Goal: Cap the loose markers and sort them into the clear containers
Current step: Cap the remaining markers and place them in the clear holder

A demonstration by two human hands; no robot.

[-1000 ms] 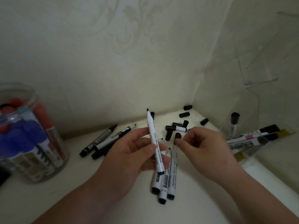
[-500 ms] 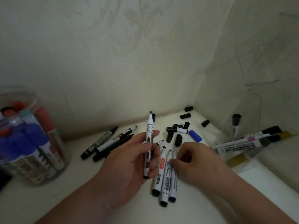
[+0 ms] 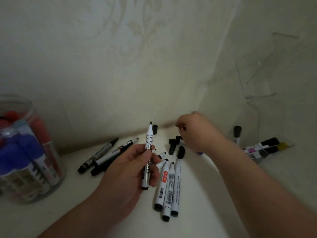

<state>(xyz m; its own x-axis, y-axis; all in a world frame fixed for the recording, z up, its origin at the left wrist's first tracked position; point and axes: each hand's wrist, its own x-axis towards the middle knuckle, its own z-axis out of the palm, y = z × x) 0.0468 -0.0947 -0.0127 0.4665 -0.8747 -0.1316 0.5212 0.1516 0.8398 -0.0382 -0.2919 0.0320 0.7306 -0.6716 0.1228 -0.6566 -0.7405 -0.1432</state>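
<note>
Markers (image 3: pixel 25 152) in red and blue fill the round clear jar (image 3: pixel 51 169) at far left. Beside it, dark pens (image 3: pixel 97 155) lie on the counter (image 3: pixel 77 203). The left grip (image 3: pixel 135 170) grasps an uncapped whiteboard marker (image 3: pixel 148 143), tip up. Just right, three white markers (image 3: pixel 169 184) lie side by side, with loose black caps (image 3: pixel 172 145) beyond them. The right grip (image 3: pixel 199 133) hovers over those caps, fingers curled and blurred; whether it holds one I cannot tell. Capped markers (image 3: pixel 264 143) lie in the clear container (image 3: pixel 253 117) at far right.
</note>
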